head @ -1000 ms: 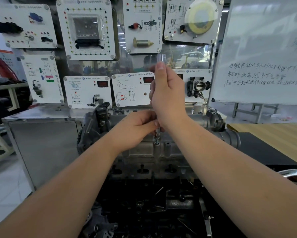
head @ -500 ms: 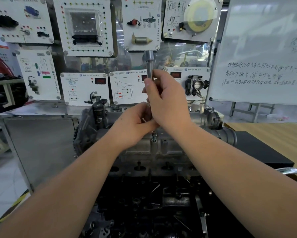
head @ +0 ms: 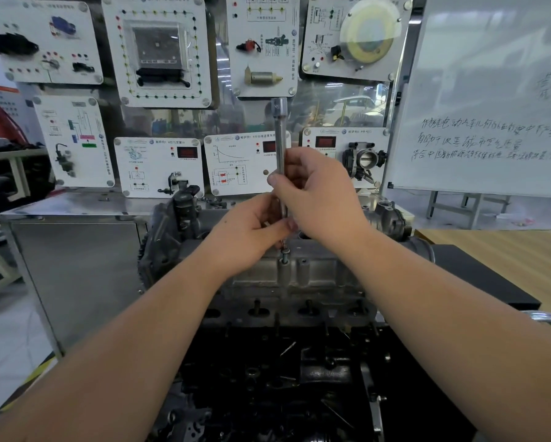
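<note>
Pinching the lower end of the socket extension bar [head: 280,135] with curled fingers, the left hand [head: 251,237] sat just above the bolt [head: 285,255] standing proud of the cylinder head [head: 318,275]. The bar's long axis ran upright, directly over the bolt; fingers hid whether they met. The right hand [head: 318,199] was clamped round the shaft higher up, farther from the bolt.

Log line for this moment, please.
right hand: grips socket bar, upright | left hand: pinches its lower end | bolt: stands in cylinder head, below bar | contact: hidden by fingers
</note>
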`<action>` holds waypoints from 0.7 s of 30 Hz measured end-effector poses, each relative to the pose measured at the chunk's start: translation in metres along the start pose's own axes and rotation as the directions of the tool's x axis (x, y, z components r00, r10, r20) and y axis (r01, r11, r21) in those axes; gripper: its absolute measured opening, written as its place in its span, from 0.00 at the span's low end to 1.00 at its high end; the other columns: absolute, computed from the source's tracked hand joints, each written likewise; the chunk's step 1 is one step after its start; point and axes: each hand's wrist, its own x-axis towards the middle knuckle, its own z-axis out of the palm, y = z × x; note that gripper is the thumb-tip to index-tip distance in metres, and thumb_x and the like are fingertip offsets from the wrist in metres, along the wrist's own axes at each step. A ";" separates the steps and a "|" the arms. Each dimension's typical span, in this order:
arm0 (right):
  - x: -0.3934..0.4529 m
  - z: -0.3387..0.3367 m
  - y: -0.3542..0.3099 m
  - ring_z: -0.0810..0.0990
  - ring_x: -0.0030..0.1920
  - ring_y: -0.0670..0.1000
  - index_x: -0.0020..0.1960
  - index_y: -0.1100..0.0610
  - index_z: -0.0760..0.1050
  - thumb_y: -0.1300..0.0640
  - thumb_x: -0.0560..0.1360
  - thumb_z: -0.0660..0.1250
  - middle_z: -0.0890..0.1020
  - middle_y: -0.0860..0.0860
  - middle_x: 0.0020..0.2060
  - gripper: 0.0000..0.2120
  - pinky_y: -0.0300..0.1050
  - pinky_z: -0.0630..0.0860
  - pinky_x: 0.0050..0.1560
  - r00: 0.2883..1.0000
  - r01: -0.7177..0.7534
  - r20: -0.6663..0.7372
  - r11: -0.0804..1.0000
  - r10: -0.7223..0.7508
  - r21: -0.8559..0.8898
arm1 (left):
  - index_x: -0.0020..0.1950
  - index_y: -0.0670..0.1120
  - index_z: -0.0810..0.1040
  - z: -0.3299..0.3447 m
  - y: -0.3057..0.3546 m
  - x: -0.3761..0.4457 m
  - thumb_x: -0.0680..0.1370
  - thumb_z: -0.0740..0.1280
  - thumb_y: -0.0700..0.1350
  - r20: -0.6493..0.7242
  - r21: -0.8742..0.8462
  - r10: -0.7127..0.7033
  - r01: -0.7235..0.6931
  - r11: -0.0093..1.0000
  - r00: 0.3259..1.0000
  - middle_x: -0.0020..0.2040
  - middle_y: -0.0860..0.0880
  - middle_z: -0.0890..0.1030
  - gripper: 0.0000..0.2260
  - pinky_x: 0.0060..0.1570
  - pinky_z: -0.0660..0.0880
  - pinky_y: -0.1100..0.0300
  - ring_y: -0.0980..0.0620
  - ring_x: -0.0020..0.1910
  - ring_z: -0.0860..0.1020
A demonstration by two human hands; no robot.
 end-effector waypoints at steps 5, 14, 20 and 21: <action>0.009 -0.013 -0.008 0.85 0.41 0.51 0.50 0.56 0.82 0.61 0.77 0.70 0.86 0.49 0.38 0.03 0.52 0.83 0.48 0.995 -0.031 0.095 0.998 0.036 -0.050 | 0.59 0.51 0.81 -0.009 -0.003 0.002 0.85 0.63 0.49 0.101 0.045 -0.025 0.020 0.999 0.995 0.53 0.56 0.87 0.08 0.61 0.78 0.48 0.51 0.51 0.84; 0.007 -0.009 -0.011 0.86 0.41 0.52 0.58 0.53 0.78 0.56 0.80 0.67 0.86 0.50 0.43 0.07 0.52 0.83 0.45 0.996 -0.056 0.061 0.997 0.059 -0.047 | 0.53 0.46 0.79 -0.001 0.010 -0.003 0.71 0.68 0.62 0.010 0.032 -0.002 0.001 0.999 1.000 0.44 0.45 0.85 0.22 0.54 0.79 0.37 0.41 0.45 0.83; 0.012 -0.015 -0.012 0.82 0.34 0.37 0.51 0.56 0.82 0.55 0.81 0.68 0.84 0.47 0.36 0.06 0.36 0.77 0.36 0.997 -0.009 0.072 0.988 0.021 -0.157 | 0.55 0.52 0.82 -0.003 -0.001 0.001 0.83 0.66 0.53 0.064 0.104 -0.034 0.027 0.994 0.997 0.49 0.55 0.87 0.07 0.60 0.79 0.49 0.52 0.52 0.84; 0.013 -0.016 -0.012 0.82 0.35 0.35 0.52 0.56 0.82 0.57 0.81 0.67 0.85 0.47 0.37 0.06 0.36 0.78 0.37 0.994 -0.012 0.104 0.990 0.026 -0.141 | 0.55 0.56 0.81 -0.005 0.001 0.001 0.85 0.65 0.50 0.091 0.114 -0.037 0.026 0.993 0.995 0.50 0.59 0.87 0.06 0.59 0.78 0.57 0.57 0.52 0.83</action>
